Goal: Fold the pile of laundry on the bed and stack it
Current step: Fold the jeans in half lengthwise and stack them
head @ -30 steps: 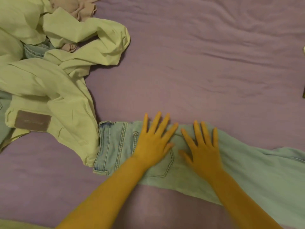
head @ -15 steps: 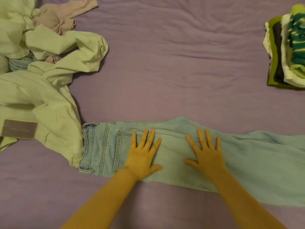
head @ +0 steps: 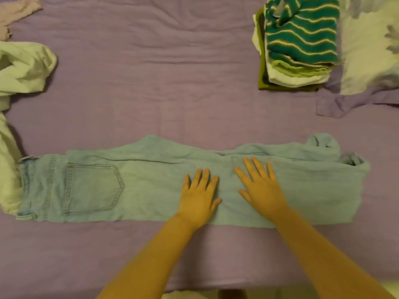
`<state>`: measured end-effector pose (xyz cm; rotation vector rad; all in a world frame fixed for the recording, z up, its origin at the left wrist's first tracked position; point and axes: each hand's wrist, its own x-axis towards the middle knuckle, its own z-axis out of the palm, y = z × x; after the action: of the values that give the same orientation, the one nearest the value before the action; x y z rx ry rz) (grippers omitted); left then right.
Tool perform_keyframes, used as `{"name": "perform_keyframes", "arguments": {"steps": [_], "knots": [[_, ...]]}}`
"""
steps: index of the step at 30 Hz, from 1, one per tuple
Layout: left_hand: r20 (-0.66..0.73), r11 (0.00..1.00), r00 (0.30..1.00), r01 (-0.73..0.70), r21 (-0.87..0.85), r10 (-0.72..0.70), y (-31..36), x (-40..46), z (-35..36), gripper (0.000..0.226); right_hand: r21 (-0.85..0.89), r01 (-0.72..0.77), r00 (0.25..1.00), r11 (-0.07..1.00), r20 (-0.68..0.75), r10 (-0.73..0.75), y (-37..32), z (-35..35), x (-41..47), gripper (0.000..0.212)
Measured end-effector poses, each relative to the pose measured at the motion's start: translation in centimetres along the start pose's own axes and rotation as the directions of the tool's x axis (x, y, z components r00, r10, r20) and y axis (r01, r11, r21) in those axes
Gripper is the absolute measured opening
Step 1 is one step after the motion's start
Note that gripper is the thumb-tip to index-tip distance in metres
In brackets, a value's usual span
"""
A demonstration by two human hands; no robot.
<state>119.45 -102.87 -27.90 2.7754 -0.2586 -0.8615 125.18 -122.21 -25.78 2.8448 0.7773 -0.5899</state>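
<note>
At the left edge, an unfolded pale pile [head: 19,67] waited. Across the lower middle of the bed [head: 151,93], jeans [head: 129,186] lay halved lengthwise; left hand [head: 199,195] and right hand [head: 262,186] pressed them flat, fingers spread, gripping nothing. Upper right, the folded stack [head: 298,44] stood finished.

We see a bed covered by a purple sheet [head: 151,83] with soft wrinkles. At the far right corner lies a pale pillow [head: 367,50] with a faint grey pattern. The light is warm and dim, slightly yellow.
</note>
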Motion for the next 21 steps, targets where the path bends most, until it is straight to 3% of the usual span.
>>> {"name": "perform_keyframes", "arguments": {"steps": [6,12,15,18,21], "knots": [[0.067,0.997,0.997,-0.025,-0.068,0.029,9.5,3.1,0.7,0.064,0.044,-0.119,0.991,0.992,-0.051,0.121,10.9,1.1,-5.1,0.071],[-0.046,0.99,0.999,-0.027,-0.139,0.02,14.3,7.1,-1.0,0.061,0.033,-0.259,0.966,0.965,-0.003,0.259,17.2,3.2,-5.3,0.066],[-0.079,0.997,0.997,0.013,-0.077,-0.019,14.7,9.6,-2.8,0.061,0.107,-0.27,0.95,0.957,-0.129,0.283,18.4,3.1,-5.3,0.063],[-0.069,0.998,0.996,0.044,-0.051,-0.048,14.8,11.4,-4.3,0.059,0.156,-0.346,0.915,0.925,-0.16,0.37,19.1,2.2,-5.5,0.051],[-0.101,0.998,0.993,0.058,0.012,-0.056,14.6,11.5,-5.2,0.046,0.19,-0.308,0.918,0.932,-0.2,0.344,19.4,1.1,-5.8,0.022]]}}
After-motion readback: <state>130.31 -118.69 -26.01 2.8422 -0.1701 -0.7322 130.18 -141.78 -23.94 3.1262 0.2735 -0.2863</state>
